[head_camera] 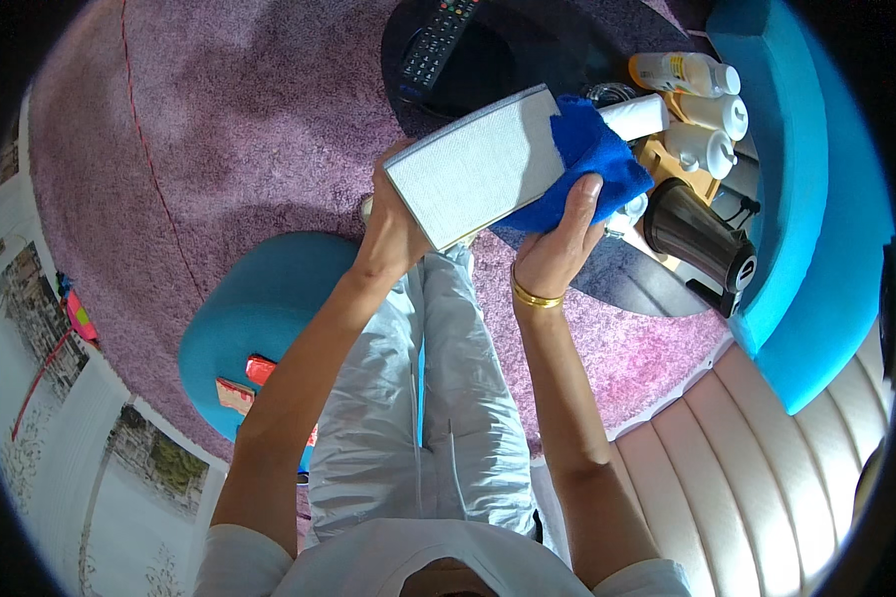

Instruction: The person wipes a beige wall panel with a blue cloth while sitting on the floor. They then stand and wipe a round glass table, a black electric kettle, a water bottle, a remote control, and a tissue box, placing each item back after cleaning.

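Note:
A rectangular box [474, 168] with a light grey, fabric-like surface is held up at a tilt in front of me. My left hand [393, 216] grips its lower left end, the fingers hidden behind it. A bright blue cloth [593, 168] wraps over the box's right end. My right hand [564, 242] holds the cloth against that end, thumb on top and fingers out of sight beneath. A gold-coloured bangle circles my right wrist. What the box contains cannot be seen.
Beyond the box, a dark oval table [552, 37] carries a remote control [437, 48], a bottle [683, 73], lidded white cups [698, 149] on a wooden tray and a dark jug [694, 231]. A blue stool [269, 298] with red packets stands left; a blue sofa [799, 149] curves right.

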`<move>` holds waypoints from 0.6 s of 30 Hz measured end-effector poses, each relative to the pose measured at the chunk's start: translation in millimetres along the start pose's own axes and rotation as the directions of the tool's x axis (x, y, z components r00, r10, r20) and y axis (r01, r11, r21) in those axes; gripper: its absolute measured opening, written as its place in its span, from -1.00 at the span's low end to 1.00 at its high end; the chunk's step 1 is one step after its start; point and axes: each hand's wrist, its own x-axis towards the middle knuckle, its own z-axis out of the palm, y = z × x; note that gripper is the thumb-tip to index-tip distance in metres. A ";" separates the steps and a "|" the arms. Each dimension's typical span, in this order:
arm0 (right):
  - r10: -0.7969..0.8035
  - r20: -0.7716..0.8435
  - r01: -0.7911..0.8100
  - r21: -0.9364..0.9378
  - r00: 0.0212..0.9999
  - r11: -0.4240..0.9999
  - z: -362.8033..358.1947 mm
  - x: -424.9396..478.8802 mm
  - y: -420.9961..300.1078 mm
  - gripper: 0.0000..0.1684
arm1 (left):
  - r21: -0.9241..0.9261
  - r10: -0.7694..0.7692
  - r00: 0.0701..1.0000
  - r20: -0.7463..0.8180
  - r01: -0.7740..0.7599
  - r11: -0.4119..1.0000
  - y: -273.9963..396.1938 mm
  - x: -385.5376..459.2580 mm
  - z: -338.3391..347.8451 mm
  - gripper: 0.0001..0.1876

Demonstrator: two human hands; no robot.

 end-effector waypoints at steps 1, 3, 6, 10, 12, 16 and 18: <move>-0.010 0.007 0.010 -0.011 1.000 1.000 0.5 -1.6 -0.3 -0.57 | 0.204 0.112 0.994 -0.005 -0.108 0.973 2.0 -3.0 -0.8 -0.29; -0.032 0.013 0.032 -0.036 0.999 0.999 3.0 -3.8 -3.0 -0.63 | 0.744 0.402 0.910 0.102 -0.338 0.576 28.9 -3.4 8.0 -0.15; -0.022 0.086 0.030 -0.090 0.996 0.996 0.0 -11.3 -8.1 -0.62 | 0.786 0.548 0.807 0.219 -0.479 0.392 44.9 -2.1 15.1 0.01; -0.403 0.596 0.717 -0.539 0.695 0.442 -2.4 -9.8 -22.5 -0.36 | 0.679 0.562 0.817 0.128 -0.485 0.551 48.1 -4.0 18.4 0.03; -0.226 0.802 0.825 -0.488 0.553 0.286 4.9 -29.1 -29.0 -0.34 | 0.620 0.506 0.862 0.020 -0.408 0.670 36.9 -11.6 11.9 -0.08; -0.140 0.933 0.927 -0.295 0.332 0.232 12.5 -50.4 -26.7 -0.35 | -0.062 -0.020 0.993 -0.116 0.013 0.998 33.5 -18.5 4.6 -0.53; -0.155 0.910 0.902 -0.335 0.384 0.273 12.7 -36.8 -29.8 -0.35 | 0.460 0.196 0.980 0.016 -0.181 0.869 36.1 -17.9 3.1 -0.35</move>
